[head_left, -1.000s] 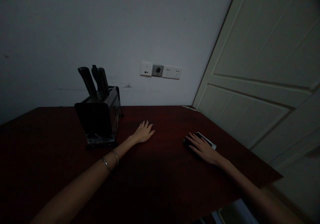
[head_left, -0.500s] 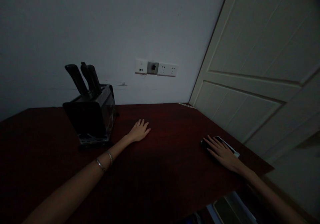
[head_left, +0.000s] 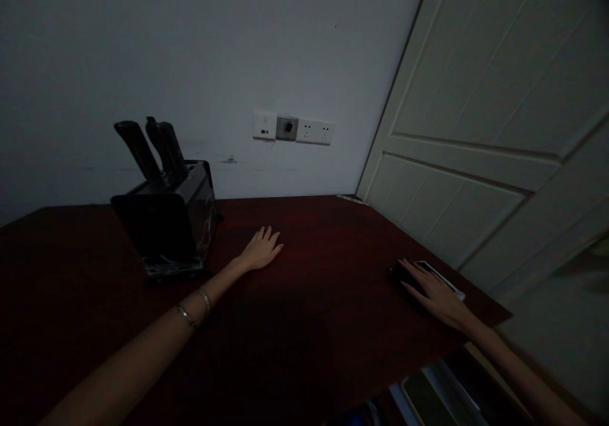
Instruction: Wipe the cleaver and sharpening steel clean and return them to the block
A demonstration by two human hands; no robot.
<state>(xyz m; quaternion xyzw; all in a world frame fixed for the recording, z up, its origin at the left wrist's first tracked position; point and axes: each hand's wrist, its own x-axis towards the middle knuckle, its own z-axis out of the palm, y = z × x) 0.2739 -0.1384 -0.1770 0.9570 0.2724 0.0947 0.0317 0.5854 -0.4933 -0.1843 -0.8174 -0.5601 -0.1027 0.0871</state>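
My left hand [head_left: 261, 250] rests palm down on the dark red wooden tabletop [head_left: 295, 331], its fingers spread and nothing in it. Two bracelets circle that forearm. To the left of the hand stands a dark knife block [head_left: 195, 194] with three black-handled knives [head_left: 164, 147] upright in its slots. Over at the right side of the table, my right hand [head_left: 438, 296] lies with fingers stretched across a flat dark object with a pale edge [head_left: 451, 286]. The hand covers most of it, and in the dim light its kind cannot be made out.
A pale wall carries a row of sockets and a switch [head_left: 288, 128] behind the table. At the right, a white panelled door [head_left: 442, 179] borders the tabletop. Below the front edge, several flat book-like items [head_left: 428, 397] show on a lower level.
My right hand and the flat dark object have shifted slightly right across the tabletop. My left hand stays put on the table. The camera view has turned a little to the right.
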